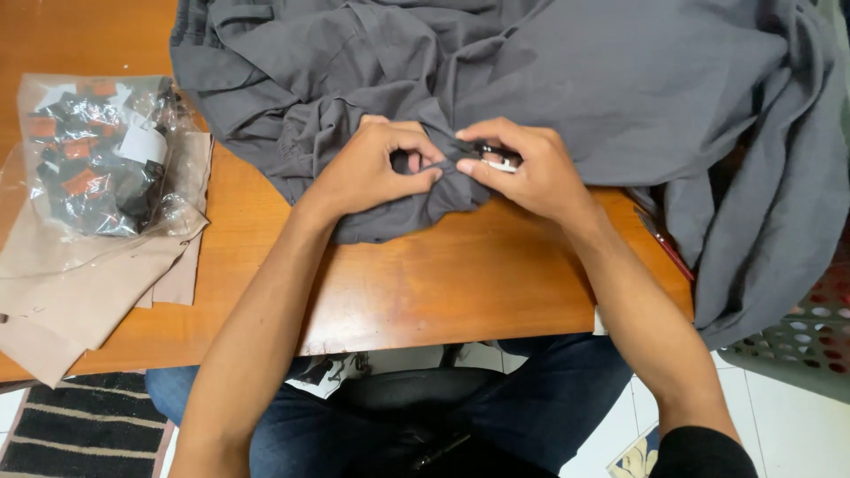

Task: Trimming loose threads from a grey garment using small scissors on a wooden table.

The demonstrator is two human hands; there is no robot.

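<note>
- Grey cloth garment [567, 80] lies heaped across the far side of my wooden table [443, 283], one edge hanging over the right
- Clear plastic bag [102, 155] of black and orange tags rests on beige fabric pieces [80, 283], well left
- My left hand [367, 168] pinches a bunched fold of it
- My right hand [527, 168] grips a small dark-and-white tool [496, 160] against that fold

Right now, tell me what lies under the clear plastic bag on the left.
Under the clear plastic bag lie flat beige fabric pieces, spread on the wooden table. The bag covers their upper part, so how far they reach beneath it cannot be seen.
</note>
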